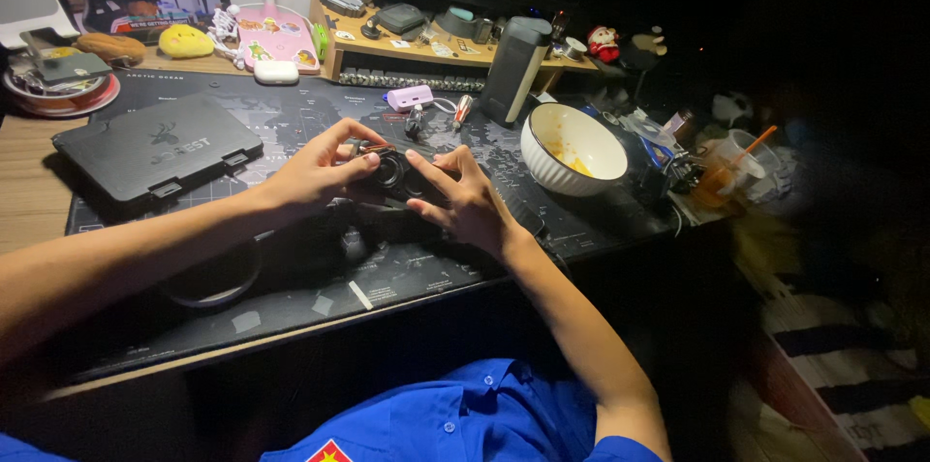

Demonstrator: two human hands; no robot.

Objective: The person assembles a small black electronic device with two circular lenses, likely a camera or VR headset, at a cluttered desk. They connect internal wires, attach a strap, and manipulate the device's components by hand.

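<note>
1. Small black round-bodied device (392, 171), lens-like with a circular face, sits between both hands above the dark printed desk mat (291, 123), near the middle of the bench (24, 181)
2. Left hand (315, 171) grips the device from its left side; thumb and fingers are closed onto its edge
3. Right hand (465, 200) holds the device from the right side, fingers spread and curled over the body, fingertips touching its top
4. Both forearms reach in from the lower frame edge above a blue shirt (465, 414)
5. Flat black rectangular plastic case (155, 147) with two latches lies on the mat, left of the left hand and apart from it
6. White ribbed ceramic bowl (573, 147) with yellow residue inside stands right of the right hand, near but not touching
7. Tall grey upright speaker-like box (513, 70) stands behind the bowl, at the edge of a wooden monitor riser (407, 47)
8. Small pink rectangular gadget (409, 97) with a white cable lies on the mat behind the device
9. Clear plastic cup (722, 176) with an orange straw stands far right, in deep shadow
</note>
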